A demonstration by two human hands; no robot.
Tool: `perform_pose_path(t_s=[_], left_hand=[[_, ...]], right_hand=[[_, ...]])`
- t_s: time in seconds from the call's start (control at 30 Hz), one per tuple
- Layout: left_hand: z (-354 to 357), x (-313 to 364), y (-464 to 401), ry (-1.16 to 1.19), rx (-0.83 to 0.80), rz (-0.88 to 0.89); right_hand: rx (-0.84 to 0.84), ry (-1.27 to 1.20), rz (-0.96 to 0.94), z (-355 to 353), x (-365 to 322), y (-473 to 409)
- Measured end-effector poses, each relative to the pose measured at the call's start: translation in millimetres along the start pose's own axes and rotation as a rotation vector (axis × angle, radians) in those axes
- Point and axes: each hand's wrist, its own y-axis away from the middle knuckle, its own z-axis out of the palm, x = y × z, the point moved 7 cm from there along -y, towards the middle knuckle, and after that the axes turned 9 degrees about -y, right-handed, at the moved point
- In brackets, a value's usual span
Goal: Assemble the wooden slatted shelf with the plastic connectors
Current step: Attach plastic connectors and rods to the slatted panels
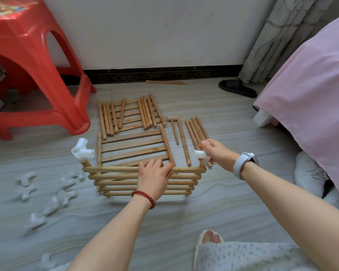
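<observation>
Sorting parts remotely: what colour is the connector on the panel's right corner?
White plastic connector, held by the right hand; clearest in the head view.

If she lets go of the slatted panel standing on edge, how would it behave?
The slatted panel stands on one narrow edge, steadied by the left hand, so it would probably tip flat. The connector on its corner adds top weight. The smooth floor tiles might let it slide.

text: none readable | labels: none | stool (27,45) print: illegible
</observation>
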Motion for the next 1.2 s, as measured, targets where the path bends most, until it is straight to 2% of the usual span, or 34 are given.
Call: perform_pose_path(t_s=[0.1, 0.23, 0.33, 0.4, 0.53, 0.67, 0.8, 0.9, 0.97, 1.03, 1.13, 1.2], left_hand=[[0, -1, 2, -0.006, 0.028, -0.005], [-1, 2, 3, -0.015, 0.061, -0.004], [1, 1, 1, -0.036, 0.079, -0.002], [2, -1, 1, -0.027, 0.043, 0.007], [8, 0, 2, 0.007, -0.256, -0.013], [3, -11, 18, -0.018, -0.278, 0.004], [-13, -33, 23, -0.008, -0.201, -0.019], [-37, -53, 2, 0.098, -0.193, -0.098], [-66, -67, -20, 0.220, -0.094, -0.198], [-91, -82, -38, 0.387, -0.033, -0.287], [-113, -100, -49, 0.731, -0.018, -0.349], [-130, -107, -49, 0.917, 0.027, -0.355]], right_hand=[[0.050, 0.061, 0.030, 3, -6, -4], [0.312, 0.088, 0.064, -1, -9, -12], [0.424, 0.258, -0.030, -3, -15, -12], [0.450, 0.330, -0.077, 0, -16, -11], [0.442, 0.407, -0.084, 4, -13, -5], [0.473, 0.483, -0.148, 8, -19, 12], [0.556, 0.653, -0.420, 15, -36, 30], [0.632, 0.460, -0.659, 9, -66, 53], [0.664, 0.166, -0.669, -10, -80, 61], [0.670, -0.093, -0.578, -31, -80, 59], [0.650, -0.186, -0.374, -50, -67, 50], [0.557, -0.301, -0.279, -53, -65, 45]])
